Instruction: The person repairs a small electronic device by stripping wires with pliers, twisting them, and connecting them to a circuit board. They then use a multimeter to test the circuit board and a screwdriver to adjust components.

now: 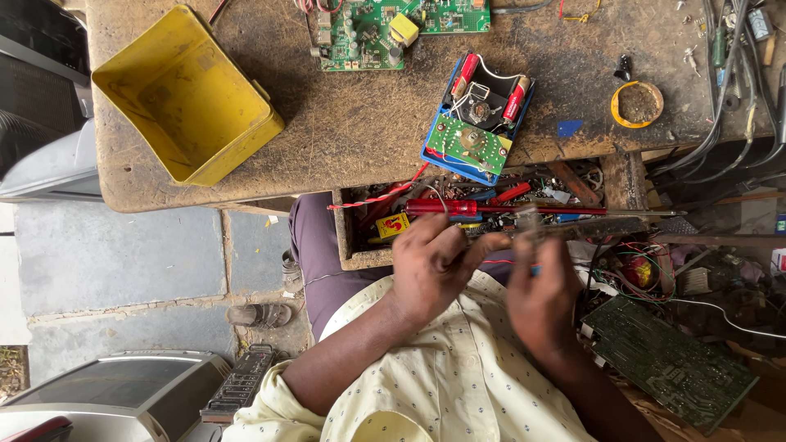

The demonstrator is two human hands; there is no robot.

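My left hand (432,266) and my right hand (540,296) meet over my lap, just in front of an open drawer (350,245). Between them they pinch a small greyish part (528,223), too blurred by motion to identify. A bit of blue (534,269) shows inside my right fist. My left thumb reaches across to the right hand's fingers. A red-handled screwdriver (446,208) lies across the drawer just beyond my knuckles. On the bench above sits an opened blue device (477,123) with a green circuit board and two red cylinders.
A yellow plastic bin (184,98) stands at the bench's left end. A green circuit board (393,29) lies at the far edge and a yellow ring (637,104) to the right. Cables and another green board (667,360) crowd the right. A sandalled foot (258,313) rests on the floor.
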